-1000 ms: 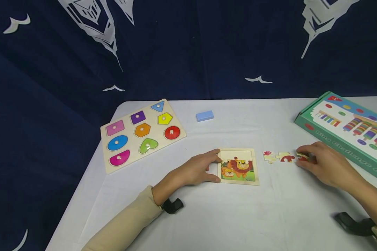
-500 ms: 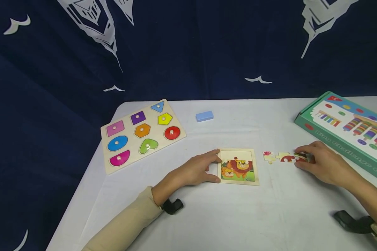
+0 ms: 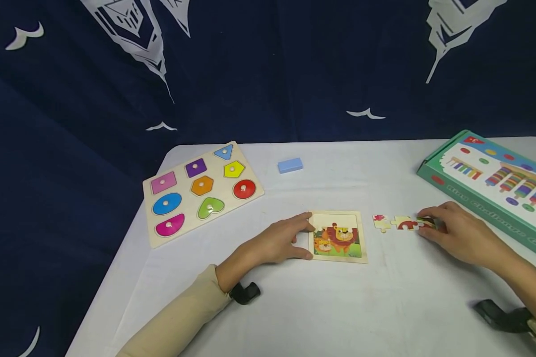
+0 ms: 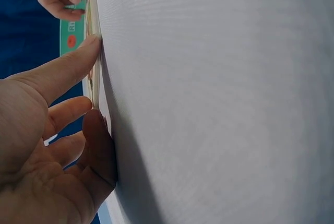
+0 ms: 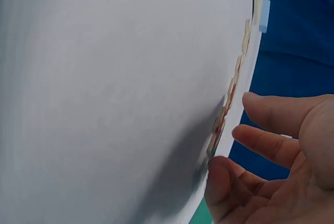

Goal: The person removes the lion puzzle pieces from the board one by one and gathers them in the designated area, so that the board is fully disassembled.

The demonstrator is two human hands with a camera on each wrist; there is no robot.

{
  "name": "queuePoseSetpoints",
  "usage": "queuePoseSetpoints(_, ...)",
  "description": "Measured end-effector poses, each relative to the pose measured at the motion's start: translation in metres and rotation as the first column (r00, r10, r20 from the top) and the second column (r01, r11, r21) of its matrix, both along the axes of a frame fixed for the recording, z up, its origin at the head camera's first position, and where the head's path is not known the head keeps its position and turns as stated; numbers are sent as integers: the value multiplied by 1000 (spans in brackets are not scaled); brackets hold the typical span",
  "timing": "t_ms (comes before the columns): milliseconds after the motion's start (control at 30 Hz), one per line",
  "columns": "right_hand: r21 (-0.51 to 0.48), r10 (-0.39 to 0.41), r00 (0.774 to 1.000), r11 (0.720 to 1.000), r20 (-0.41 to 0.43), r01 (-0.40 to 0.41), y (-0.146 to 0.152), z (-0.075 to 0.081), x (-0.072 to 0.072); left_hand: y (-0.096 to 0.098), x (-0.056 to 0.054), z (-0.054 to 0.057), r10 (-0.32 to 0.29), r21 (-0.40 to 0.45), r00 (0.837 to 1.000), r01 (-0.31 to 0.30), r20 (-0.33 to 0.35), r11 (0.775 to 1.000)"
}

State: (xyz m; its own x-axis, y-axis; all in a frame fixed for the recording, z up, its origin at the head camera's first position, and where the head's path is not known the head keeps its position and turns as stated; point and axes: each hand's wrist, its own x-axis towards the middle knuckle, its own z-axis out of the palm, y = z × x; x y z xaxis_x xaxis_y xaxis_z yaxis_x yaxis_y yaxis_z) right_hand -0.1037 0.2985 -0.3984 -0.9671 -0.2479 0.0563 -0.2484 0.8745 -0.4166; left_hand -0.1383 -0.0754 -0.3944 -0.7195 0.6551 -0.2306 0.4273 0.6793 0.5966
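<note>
The right hand (image 3: 464, 235) curls thumb and forefinger about the red-and-yellow wooden jigsaw piece (image 3: 429, 223) at the right end of a short row; how firmly the thumb meets it is unclear; the left hand (image 3: 277, 242) is well apart, thumb and fingers gripping the left side of the square pale wooden puzzle tray (image 3: 346, 218). The step in hand appears to be joining the end piece to the row; it is best done with the piece flat on the white cloth-covered table (image 3: 339, 307) and level with its neighbour, so that tab and notch meet squarely; light pressure should serve, since a hard push could buckle the row; the left hand is best kept quiet, as a jolt could unsettle the seated pieces.

The tray lies flat between the left hand and the row; its lower part shows a brown-maned lion (image 3: 341, 238) beside a smaller orange cub (image 3: 323, 246) on green, and the strip above is bare cream wood; the row lies just right of it, with the cream piece with a red corner patch (image 3: 381, 224) at the left and the cream piece with a dark red shape (image 3: 403, 223) in the middle; the pieces look thin and pale-edged.
</note>
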Motion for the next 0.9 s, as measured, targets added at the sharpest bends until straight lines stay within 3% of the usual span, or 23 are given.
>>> queuePoseSetpoints(267,-20,5,998,1000,-67,-6,-19,12,9,0,0,0,0,0,1000,0,-6,1000)
queuePoseSetpoints(433,-34,74,990,996,-120,-78,-41,19,12,0,0,0,1,1,1000,-1,-18,1000)
queuePoseSetpoints(900,-89,238,971,967,-27,-240,-113,31,8,0,-1,1,-4,6,1000,4,-16,1000)
